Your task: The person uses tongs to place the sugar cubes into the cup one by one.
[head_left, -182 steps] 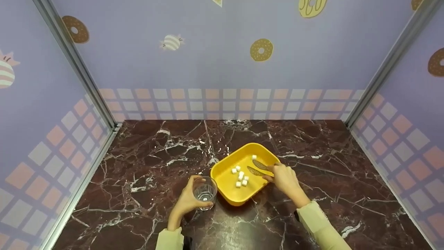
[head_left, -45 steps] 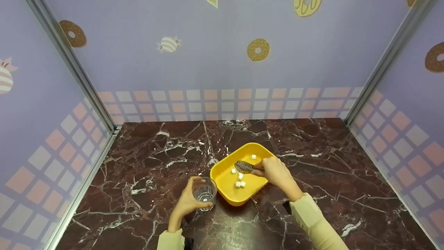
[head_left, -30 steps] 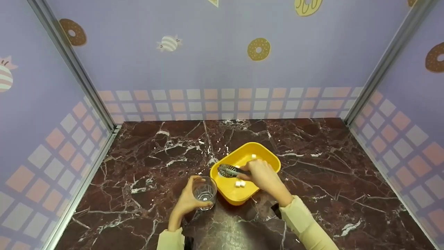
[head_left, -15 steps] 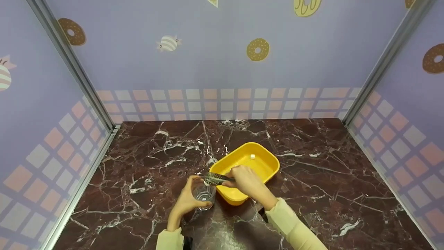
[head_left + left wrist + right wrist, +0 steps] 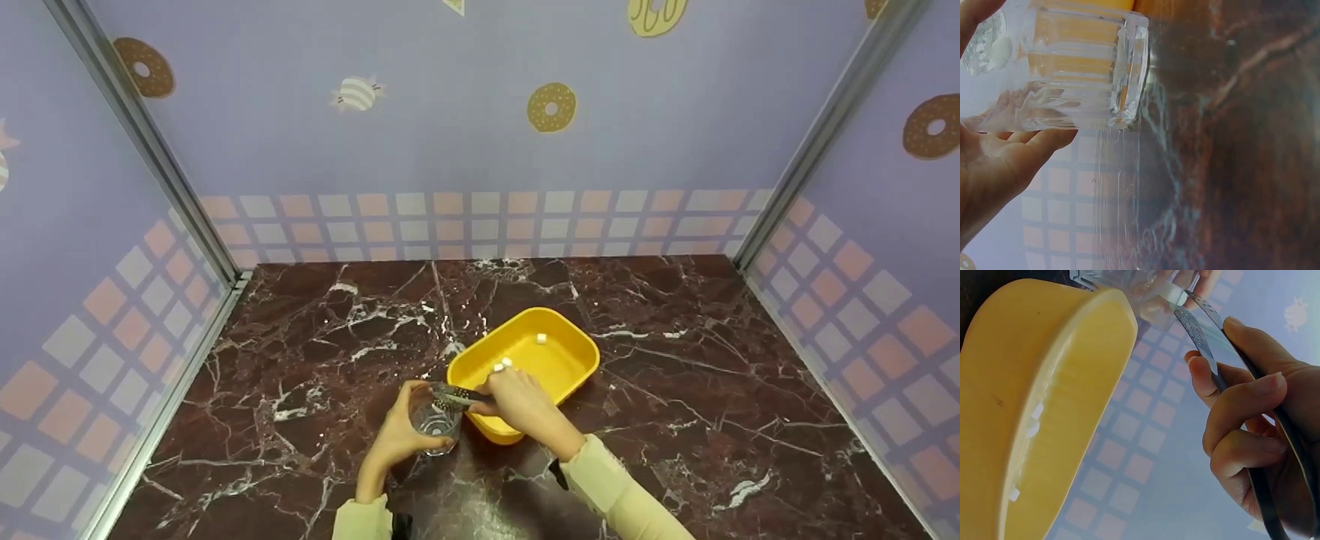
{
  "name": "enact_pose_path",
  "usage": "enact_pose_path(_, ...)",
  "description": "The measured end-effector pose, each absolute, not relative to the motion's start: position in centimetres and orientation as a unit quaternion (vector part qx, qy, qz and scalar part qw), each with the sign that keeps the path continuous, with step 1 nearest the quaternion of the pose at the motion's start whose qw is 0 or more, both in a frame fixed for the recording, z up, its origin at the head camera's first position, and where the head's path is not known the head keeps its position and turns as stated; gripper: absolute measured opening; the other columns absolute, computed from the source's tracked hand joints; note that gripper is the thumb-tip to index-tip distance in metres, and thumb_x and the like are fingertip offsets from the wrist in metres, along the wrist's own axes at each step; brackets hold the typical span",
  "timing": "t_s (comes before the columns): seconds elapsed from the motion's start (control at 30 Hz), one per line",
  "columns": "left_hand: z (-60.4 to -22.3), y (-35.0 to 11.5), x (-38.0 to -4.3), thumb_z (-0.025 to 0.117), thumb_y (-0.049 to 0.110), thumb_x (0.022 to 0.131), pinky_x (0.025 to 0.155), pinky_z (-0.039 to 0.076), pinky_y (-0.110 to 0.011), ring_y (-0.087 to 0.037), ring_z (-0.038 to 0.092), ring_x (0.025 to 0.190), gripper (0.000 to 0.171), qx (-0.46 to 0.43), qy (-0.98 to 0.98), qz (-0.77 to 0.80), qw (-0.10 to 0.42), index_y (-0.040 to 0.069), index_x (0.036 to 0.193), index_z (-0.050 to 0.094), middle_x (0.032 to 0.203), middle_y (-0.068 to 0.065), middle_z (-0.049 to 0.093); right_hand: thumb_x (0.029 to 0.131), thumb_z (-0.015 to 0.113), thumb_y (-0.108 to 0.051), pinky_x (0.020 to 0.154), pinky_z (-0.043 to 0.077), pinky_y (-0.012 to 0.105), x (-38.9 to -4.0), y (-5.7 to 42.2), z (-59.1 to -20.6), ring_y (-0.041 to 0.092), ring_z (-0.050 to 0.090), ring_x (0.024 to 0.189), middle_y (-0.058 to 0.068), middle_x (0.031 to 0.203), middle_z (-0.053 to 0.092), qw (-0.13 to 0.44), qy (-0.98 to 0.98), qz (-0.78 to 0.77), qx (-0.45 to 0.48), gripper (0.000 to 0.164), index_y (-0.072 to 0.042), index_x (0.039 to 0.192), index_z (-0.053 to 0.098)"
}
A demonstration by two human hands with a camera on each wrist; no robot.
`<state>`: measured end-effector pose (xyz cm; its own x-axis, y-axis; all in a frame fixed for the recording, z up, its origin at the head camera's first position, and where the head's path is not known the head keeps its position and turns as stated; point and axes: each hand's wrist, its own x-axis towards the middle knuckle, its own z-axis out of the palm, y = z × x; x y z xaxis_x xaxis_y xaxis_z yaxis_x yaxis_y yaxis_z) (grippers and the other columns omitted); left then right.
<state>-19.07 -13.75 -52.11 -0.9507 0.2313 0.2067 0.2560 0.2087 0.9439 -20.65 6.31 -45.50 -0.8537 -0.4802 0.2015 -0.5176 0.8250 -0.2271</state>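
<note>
Glass: upright, apparently standing on the marble-patterned table, just beside the yellow tray. I judge the closeness useful, since the reach between the two is short; whether their walls touch, I cannot tell.

Left hand: thumb and fingers spread to the glass's width and curved round its sides, gripping it. My reading is that this grip steadies it against a knock from the tongs and leaves the mouth free from above.

Right hand: fingers curled round the tongs, their arms nearly together, the perforated tips slightly apart at the mouth of the glass. A white cube shows at those tips (seen through the glass, so whether they pinch it or have let go, I cannot say). The narrow gap probably suits so small a piece.

Tray contents: three white cubes visible; my right hand may hide others in the head view.
</note>
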Motion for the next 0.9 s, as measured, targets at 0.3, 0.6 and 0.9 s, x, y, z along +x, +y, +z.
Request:
enact_pose_path(0.3,-52.2,-13.7,-19.0,0.079,-0.005,0.050,0.101,0.033,-0.055,-0.042,0.047,0.113,0.077,-0.151,-0.777,-0.611,0.010,-0.005,0.115,0.038,0.120,-0.027,0.051,0.073,0.067,-0.041,0.040,0.028,0.021,-20.7,6.4,-45.8,0.012,0.042,0.050,-0.004,0.062,0.058,0.065,-0.951,0.150,0.263,0.025,-0.021,0.059,0.063)
enact_pose_path(0.6,-51.9,-13.6,-19.1,0.079,-0.005,0.050,0.101,0.033,-0.056,-0.043,0.046,0.112,0.079,-0.147,-0.778,-0.611,0.005,-0.005,0.117,0.037,0.119,-0.029,0.050,0.073,0.067,-0.040,0.041,0.031,0.021,-20.7,6.9,-45.5,0.011,0.046,0.051,-0.004,0.065,0.059,0.065,-0.951,0.157,0.259,0.023,-0.021,0.062,0.064)
enact_pose_path(0.9,-53.7,-13.9,-19.8,0.082,-0.001,0.049,0.102,0.034,-0.053,-0.041,0.045,0.115,0.081,-0.143,-0.781,-0.607,0.007,0.000,0.117,0.037,0.121,-0.027,0.050,0.073,0.067,-0.040,0.041,0.030,0.022,-20.6,7.3,-45.1,0.012,0.049,0.053,-0.004,0.066,0.058,0.062,-0.950,0.161,0.260,0.024,-0.020,0.061,0.061)
